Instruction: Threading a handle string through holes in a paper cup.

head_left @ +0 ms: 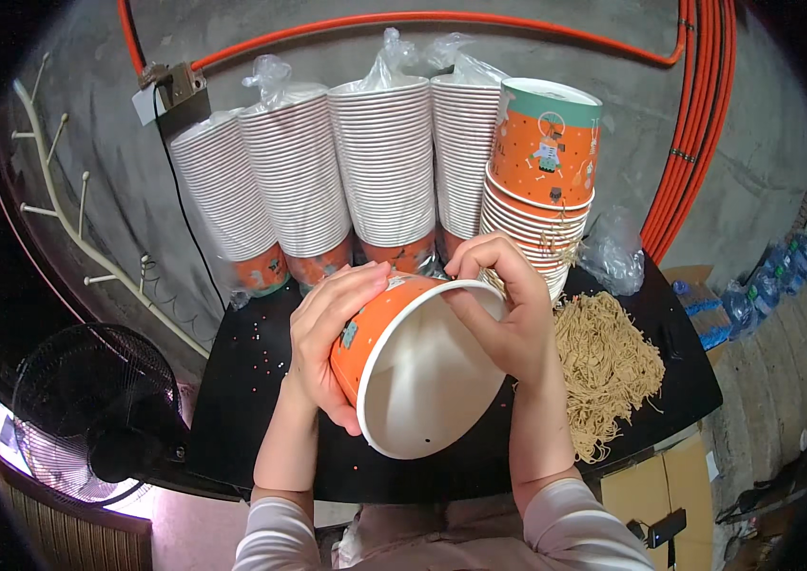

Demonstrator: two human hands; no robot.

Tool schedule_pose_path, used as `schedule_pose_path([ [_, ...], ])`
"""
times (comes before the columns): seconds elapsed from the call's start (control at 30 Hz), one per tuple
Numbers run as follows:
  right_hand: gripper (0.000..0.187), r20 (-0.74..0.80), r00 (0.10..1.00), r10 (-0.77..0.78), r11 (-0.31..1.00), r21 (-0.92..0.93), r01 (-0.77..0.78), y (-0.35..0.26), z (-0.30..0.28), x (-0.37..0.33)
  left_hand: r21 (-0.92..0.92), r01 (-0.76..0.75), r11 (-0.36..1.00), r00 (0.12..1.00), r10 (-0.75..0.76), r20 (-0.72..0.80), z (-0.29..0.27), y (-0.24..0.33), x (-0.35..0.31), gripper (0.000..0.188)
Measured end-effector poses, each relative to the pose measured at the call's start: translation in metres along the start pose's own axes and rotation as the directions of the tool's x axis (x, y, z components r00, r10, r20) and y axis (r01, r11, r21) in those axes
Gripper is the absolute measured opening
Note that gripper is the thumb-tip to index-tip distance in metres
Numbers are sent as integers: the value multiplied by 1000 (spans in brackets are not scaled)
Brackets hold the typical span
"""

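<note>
I hold an orange paper bowl [422, 381] with a white inside, tilted so its open mouth faces me, above a black table [251, 400]. My left hand [332, 338] wraps around its outer orange wall. My right hand [508, 305] grips its far rim, fingers curled over the edge. The bowl's inside looks empty apart from a tiny dark speck. A heap of dry tan noodles [608, 366] lies on the table just right of my right hand.
Several tall stacks of nested bowls [384, 162] in plastic sleeves lean against the concrete wall behind the table. One shorter orange stack [541, 181] stands at the right. Crumpled plastic [612, 252], a black fan [89, 409] lower left, cardboard boxes [660, 476] lower right, water bottles [774, 276].
</note>
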State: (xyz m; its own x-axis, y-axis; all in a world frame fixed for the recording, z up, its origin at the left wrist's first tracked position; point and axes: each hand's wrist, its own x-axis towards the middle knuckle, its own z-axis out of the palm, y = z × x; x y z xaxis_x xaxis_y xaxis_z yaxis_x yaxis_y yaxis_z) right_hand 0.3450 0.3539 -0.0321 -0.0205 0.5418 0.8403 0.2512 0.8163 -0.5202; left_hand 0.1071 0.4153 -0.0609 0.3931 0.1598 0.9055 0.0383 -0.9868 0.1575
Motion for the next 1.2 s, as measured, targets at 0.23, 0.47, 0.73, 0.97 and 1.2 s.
schedule_pose_path([
  [0.23, 19, 43, 997, -64, 998, 5, 63, -2, -6, 3, 1, -4, 1000, 1000, 4, -7, -3, 0, 0, 135],
  [0.47, 18, 27, 999, -40, 999, 10, 40, -1, -5, 1, 28, -14, 1000, 1000, 13, 10, -3, 2, 1, 134],
  [0.73, 22, 19, 999, -31, 1000, -2, 31, 1, 0, 1, 52, -30, 998, 999, 29, 16, -3, 2, 1, 135],
  [0.97, 23, 26, 1000, -15, 999, 29, 14, -3, 0, 1, 34, -12, 999, 1000, 12, 13, -3, 2, 1, 135],
  [1.2, 22, 5, 1000, 1, 999, 35, -1, 1, 0, 1, 35, -16, 999, 1000, 15, 22, -4, 2, 1, 136],
])
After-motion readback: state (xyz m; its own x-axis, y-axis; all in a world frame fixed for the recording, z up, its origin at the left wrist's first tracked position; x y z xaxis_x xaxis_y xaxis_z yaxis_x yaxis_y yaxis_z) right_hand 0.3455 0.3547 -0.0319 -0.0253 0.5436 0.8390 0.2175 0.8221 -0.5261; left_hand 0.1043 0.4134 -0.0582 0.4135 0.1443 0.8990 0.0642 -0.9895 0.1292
